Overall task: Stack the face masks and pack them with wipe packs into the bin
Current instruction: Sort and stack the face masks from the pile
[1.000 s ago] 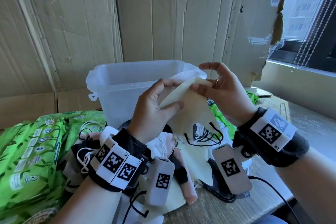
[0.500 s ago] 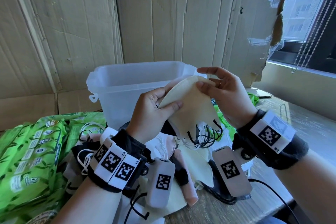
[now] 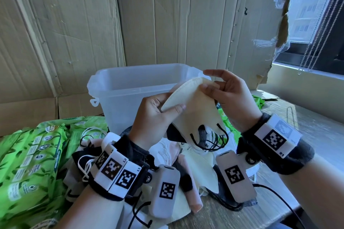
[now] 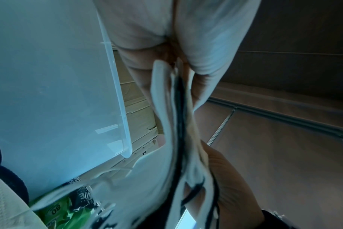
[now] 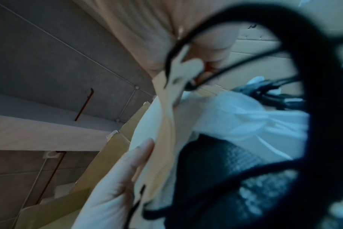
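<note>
Several loose face masks (image 3: 186,165), white, cream and pink with black and white ear loops, lie jumbled on the wooden table (image 3: 232,217) nearest the person, under both wrists. Green wipe packs (image 3: 31,158) are piled just left of that heap, and another green pack (image 3: 226,122) shows to the right behind the held mask.

Above the heap, both hands hold one cream mask (image 3: 193,109) in the air, its black ear loops (image 3: 210,141) dangling over the pile. The left hand (image 3: 154,119) pinches the mask's left edge, thumb on top and curled fingers behind. The right hand (image 3: 230,95) pinches the upper right corner between thumb and a finger, while its index finger stands out straight above and touches nothing. In the left wrist view the mask hangs edge-on, blurred; in the right wrist view an ear loop close to the lens blocks much of the picture.

Just behind the hands stands the translucent bin (image 3: 130,95), open at the top, its near wall touching the wipe packs and masks. Cardboard sheets (image 3: 167,24) wall off the back, and a window (image 3: 316,15) lies far right. Bare tabletop shows right of the right wrist.
</note>
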Demonstrator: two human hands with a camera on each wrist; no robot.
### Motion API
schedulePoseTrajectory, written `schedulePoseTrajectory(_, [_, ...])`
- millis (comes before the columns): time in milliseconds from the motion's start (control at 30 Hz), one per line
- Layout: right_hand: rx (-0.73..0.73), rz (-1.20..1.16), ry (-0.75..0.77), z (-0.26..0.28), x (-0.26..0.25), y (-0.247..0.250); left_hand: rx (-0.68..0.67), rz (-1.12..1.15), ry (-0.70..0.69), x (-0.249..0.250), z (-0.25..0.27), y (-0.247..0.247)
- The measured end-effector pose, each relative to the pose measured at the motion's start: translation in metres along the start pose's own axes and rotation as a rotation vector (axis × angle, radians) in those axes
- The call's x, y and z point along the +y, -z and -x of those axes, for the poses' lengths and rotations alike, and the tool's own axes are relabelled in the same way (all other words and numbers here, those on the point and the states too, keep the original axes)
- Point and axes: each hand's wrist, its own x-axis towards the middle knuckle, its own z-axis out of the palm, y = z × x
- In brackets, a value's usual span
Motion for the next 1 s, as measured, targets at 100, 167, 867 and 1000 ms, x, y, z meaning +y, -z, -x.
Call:
schedulePoseTrajectory(100, [0.019, 0.041, -0.016, -0.002, 0.004, 0.002, 0.011, -0.053, -0.006, 0.0, -0.001, 0.0])
schedulePoseTrajectory(167, [0.007, 0.136, -0.025, -0.003, 0.007, 0.004, 0.017, -0.095, -0.02, 0.003, -0.001, -0.001])
schedulePoseTrajectory(867, [-0.15, -0.091, 0.063, 0.012, 0.012, 0.004, 0.012, -0.037, 0.085, -0.001, -0.001, -0.001])
schedulePoseTrajectory(1000, [-0.169, -0.13, 0.049, 0.012, 0.007, 0.012, 0.044, 0.091, 0.144, 0.004, -0.002, 0.002])
